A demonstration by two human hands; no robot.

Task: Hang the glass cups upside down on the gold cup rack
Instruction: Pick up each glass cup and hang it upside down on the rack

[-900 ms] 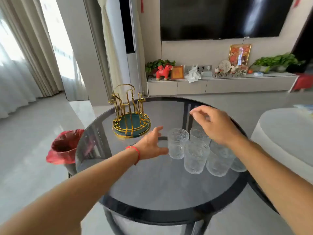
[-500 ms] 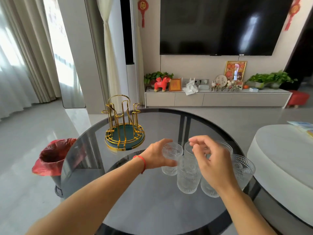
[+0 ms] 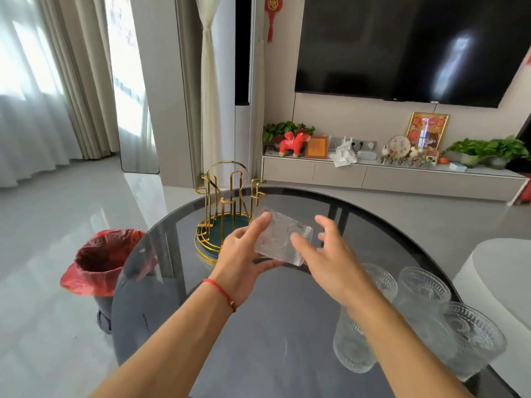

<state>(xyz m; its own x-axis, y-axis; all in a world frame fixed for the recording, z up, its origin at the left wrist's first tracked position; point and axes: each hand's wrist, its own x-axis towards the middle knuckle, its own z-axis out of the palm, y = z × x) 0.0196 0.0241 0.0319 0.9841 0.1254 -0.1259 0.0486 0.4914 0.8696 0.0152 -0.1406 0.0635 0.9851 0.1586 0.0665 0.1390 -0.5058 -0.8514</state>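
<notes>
My left hand (image 3: 244, 254) grips a textured clear glass cup (image 3: 280, 238), lifted off the table and tipped on its side, mouth toward the right. My right hand (image 3: 324, 257) is beside it with fingers spread, its thumb touching the cup's lower rim. The gold cup rack (image 3: 227, 205) with a green base stands on the round dark glass table (image 3: 258, 326), just behind and left of the held cup; its prongs carry no cups. Several more glass cups (image 3: 425, 308) stand upright at the table's right edge, partly hidden behind my right forearm.
A bin lined with a red bag (image 3: 100, 262) stands on the floor left of the table. A white round seat (image 3: 500, 277) is at the right. A TV cabinet (image 3: 388, 176) with ornaments runs along the far wall.
My left hand has lifted one cup from the group and tipped it sideways toward the rack. My right hand has come off the other cups and moved up beside it.
</notes>
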